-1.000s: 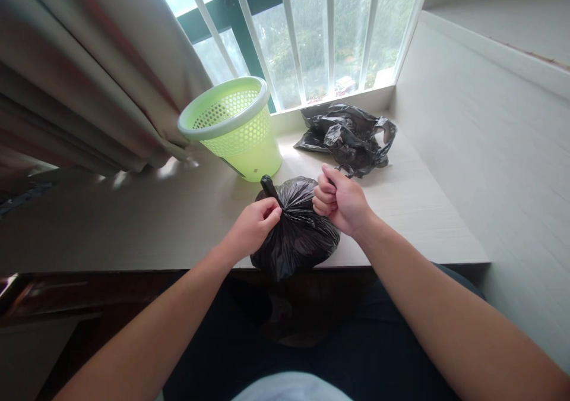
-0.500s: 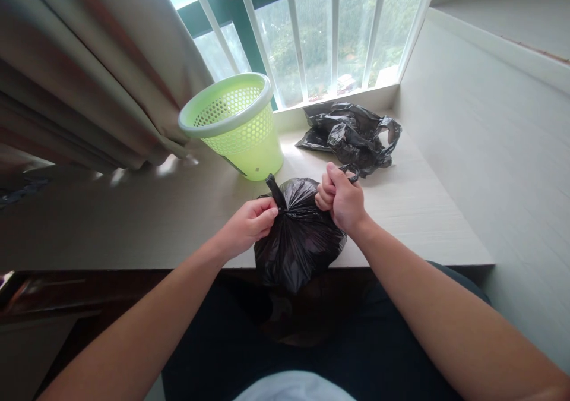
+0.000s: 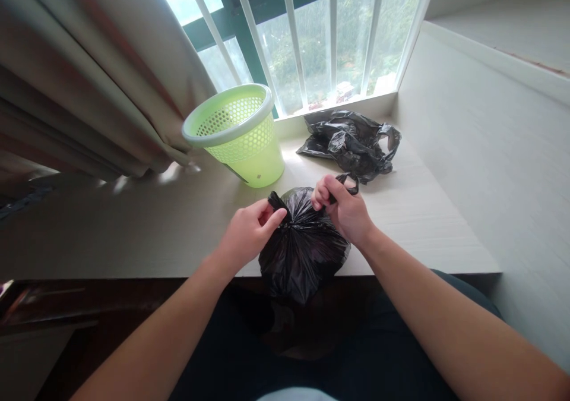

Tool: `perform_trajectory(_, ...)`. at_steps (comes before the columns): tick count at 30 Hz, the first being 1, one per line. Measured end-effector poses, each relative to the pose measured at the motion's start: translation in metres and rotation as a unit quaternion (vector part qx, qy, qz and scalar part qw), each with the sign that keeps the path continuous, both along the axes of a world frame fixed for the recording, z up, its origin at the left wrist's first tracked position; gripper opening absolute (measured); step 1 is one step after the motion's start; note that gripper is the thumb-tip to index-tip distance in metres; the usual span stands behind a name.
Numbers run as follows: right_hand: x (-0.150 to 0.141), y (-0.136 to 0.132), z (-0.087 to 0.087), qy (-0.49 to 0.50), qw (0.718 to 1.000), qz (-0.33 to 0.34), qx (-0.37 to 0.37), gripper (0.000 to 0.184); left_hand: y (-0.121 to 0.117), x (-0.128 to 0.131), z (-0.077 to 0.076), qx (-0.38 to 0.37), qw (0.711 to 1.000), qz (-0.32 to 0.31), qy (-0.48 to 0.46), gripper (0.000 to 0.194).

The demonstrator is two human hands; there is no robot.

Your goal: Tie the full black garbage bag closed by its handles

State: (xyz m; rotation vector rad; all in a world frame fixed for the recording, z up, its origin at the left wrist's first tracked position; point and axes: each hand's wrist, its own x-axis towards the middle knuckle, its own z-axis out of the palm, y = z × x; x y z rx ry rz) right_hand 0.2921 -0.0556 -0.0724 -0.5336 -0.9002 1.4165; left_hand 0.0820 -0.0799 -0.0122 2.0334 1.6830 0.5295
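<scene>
A full black plastic bag [image 3: 305,258] rests at the front edge of the pale ledge, its top gathered tight with creases running out from the middle. My left hand [image 3: 253,229] pinches one handle of this bag between thumb and fingers, at the gathered top. The other handle is wrapped in the closed fingers of my right hand [image 3: 342,208], and its loop sticks out above the thumb. Behind the bag stands a light green wastebasket [image 3: 258,151] with a perforated upper wall and a grey rim.
A second black plastic bag [image 3: 356,142] lies crumpled and flat on the ledge [image 3: 427,229] near the barred window [image 3: 312,50]. Beige curtains [image 3: 111,80] hang at the left. A pale side panel [image 3: 481,133] bounds the ledge on the right.
My left hand has shifted its grip up along its handle, with the thumb now over the gathered top. The right hand still grips its handle. The whole view has tilted slightly.
</scene>
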Motion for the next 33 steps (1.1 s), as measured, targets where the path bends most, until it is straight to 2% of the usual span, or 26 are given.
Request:
perform_trajectory(3,-0.003,-0.007,-0.002,-0.065,0.997,-0.039,0.031,0.042,0.008,0.001,0.006,0.071,0.996,0.055,0.014,0.048)
perform_trajectory(6,0.005,-0.01,0.002,-0.202,0.976,-0.019,0.076,0.034,0.016,0.0,0.006,0.035,0.998,0.041,-0.024,0.051)
perform_trajectory(8,0.018,-0.01,0.008,-0.32,0.938,-0.001,0.135,0.042,0.02,0.0,0.006,-0.011,0.998,0.012,-0.055,0.046)
perform_trajectory(10,0.033,-0.007,0.012,-0.427,0.884,-0.006,0.19,0.05,0.02,0.0,0.004,-0.037,0.995,-0.002,-0.091,0.039)
perform_trajectory(13,0.052,0.0,0.012,-0.545,0.81,-0.017,0.215,0.053,0.015,0.001,0.0,-0.009,0.988,0.031,-0.152,0.029)
perform_trajectory(15,0.059,0.003,0.01,-0.591,0.779,-0.011,0.212,0.052,0.01,0.0,-0.004,0.023,0.98,0.063,-0.187,0.026)
perform_trajectory(17,0.062,0.005,0.008,-0.606,0.766,0.005,0.216,0.046,0.003,-0.002,-0.01,0.035,0.975,0.085,-0.204,0.027)
perform_trajectory(20,0.059,0.003,0.007,-0.58,0.777,0.03,0.242,0.034,-0.005,-0.004,-0.017,0.026,0.975,0.103,-0.197,0.032)
perform_trajectory(24,0.051,0.001,0.011,-0.484,0.829,0.092,0.264,0.027,-0.01,-0.004,-0.015,0.026,0.978,0.099,-0.179,0.032)
perform_trajectory(27,0.047,0.001,0.015,-0.424,0.861,0.127,0.252,0.022,-0.012,-0.003,-0.01,0.026,0.978,0.094,-0.184,0.03)
perform_trajectory(33,0.035,-0.001,0.012,-0.383,0.891,0.112,0.215,0.022,-0.02,0.003,-0.013,0.024,0.966,0.094,-0.241,0.027)
